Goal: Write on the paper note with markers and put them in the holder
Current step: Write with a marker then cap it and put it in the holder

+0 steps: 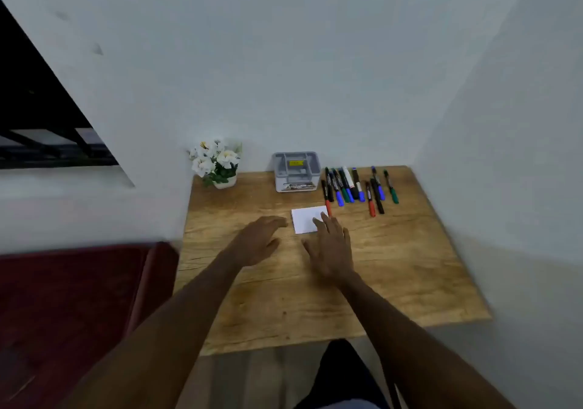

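Observation:
A small white paper note (305, 218) lies on the wooden table (394, 270) near its middle. My right hand (331, 246) is spread flat, its fingertips over the note's near right corner. My left hand (260, 240) hovers open just left of the note, holding nothing. Several markers (356, 186) with red, blue, green and black caps lie in a row at the back right of the table. A grey plastic holder (296, 171) with compartments stands at the back, left of the markers.
A small pot of white flowers (217, 164) stands at the table's back left corner. White walls close in behind and to the right. A dark red seat (79, 298) sits to the left of the table.

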Motion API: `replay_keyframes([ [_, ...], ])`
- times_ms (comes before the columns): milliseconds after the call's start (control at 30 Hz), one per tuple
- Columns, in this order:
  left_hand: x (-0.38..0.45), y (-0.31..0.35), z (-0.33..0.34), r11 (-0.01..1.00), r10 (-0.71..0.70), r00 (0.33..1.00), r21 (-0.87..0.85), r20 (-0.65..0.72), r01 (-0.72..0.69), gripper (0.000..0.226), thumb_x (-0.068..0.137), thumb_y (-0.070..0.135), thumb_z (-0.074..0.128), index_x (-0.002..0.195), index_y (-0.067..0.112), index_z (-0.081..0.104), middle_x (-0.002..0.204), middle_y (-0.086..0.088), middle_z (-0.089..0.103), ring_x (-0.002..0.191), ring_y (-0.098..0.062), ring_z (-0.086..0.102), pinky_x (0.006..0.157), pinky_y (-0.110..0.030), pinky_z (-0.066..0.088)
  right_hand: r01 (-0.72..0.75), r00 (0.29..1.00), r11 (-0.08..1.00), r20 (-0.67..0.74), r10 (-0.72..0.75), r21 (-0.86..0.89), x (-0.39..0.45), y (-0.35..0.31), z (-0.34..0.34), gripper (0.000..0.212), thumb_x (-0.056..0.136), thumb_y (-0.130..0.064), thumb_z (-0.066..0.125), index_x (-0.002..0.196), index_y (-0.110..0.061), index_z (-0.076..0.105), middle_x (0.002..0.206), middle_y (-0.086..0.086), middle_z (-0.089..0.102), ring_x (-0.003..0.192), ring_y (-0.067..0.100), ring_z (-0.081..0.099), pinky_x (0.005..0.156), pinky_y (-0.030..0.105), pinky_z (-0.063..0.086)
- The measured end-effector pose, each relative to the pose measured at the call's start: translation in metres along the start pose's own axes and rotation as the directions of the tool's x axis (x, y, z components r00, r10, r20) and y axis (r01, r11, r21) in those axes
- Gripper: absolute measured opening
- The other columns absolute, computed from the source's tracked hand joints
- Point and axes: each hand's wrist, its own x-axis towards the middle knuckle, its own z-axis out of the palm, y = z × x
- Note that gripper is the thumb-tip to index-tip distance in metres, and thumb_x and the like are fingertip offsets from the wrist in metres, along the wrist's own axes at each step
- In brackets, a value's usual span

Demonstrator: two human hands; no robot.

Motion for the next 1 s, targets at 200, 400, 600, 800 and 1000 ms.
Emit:
replay_keyframes([
  [200,0.075,0.023,0.044,0.997,-0.006,1.0,0.074,-0.022,0.007,0.051,0.107,0.022,0.05,0.158,0.02,0.047,0.163,-0.001,0.048,0.147,-0.02,0.046,0.118,-0.042,0.042,0.258,0.966,0.966,0.026,-0.258,0.014,0.05,0.055,0.012,0.053,0.101,-0.039,0.058,0.148,-0.015,0.055,0.157,0.011,0.053,0.149,0.028,0.044,0.125,0.052,0.034],
  [400,0.085,0.016,0.066,0.998,-0.029,0.988,0.055,-0.153,0.038,0.039,0.101,0.034,0.061,0.139,0.026,0.066,0.139,0.005,0.068,0.121,-0.018,0.064,0.096,-0.043,0.053,0.435,0.9,0.896,-0.056,-0.431,0.087,0.088,0.084,0.006,0.024,0.101,-0.025,0.063,0.121,-0.014,0.07,0.121,0.007,0.071,0.116,0.022,0.062,0.103,0.046,0.052],
  [600,0.093,0.013,0.073,0.998,-0.01,0.974,0.055,-0.226,0.023,0.042,0.094,0.058,0.07,0.127,0.033,0.073,0.116,0.008,0.068,0.102,-0.013,0.062,0.081,-0.034,0.051,0.396,0.886,0.914,-0.3,-0.354,0.093,0.106,0.104,0.015,0.041,0.092,-0.02,0.073,0.131,-0.01,0.065,0.123,0.017,0.061,0.114,0.027,0.051,0.091,0.037,0.049],
  [800,0.09,0.003,0.092,0.992,0.059,0.94,0.125,-0.335,-0.018,0.042,0.091,0.066,0.069,0.128,0.045,0.072,0.104,0.02,0.061,0.092,-0.001,0.056,0.068,-0.023,0.045,0.398,0.876,0.916,-0.313,-0.366,0.042,0.108,0.112,0.033,0.027,0.097,-0.032,0.068,0.108,-0.009,0.076,0.109,0.009,0.064,0.1,0.023,0.058,0.08,0.034,0.051],
  [1000,0.094,-0.007,0.096,0.985,0.143,0.918,0.148,-0.369,-0.094,0.035,0.095,0.061,0.063,0.124,0.047,0.074,0.097,0.024,0.058,0.084,0.004,0.053,0.063,-0.02,0.044,0.355,0.891,0.935,-0.31,-0.333,0.018,0.108,0.127,0.029,0.024,0.093,-0.038,0.071,0.081,-0.019,0.064,0.089,-0.003,0.053,0.079,0.012,0.052,0.064,0.024,0.041],
])
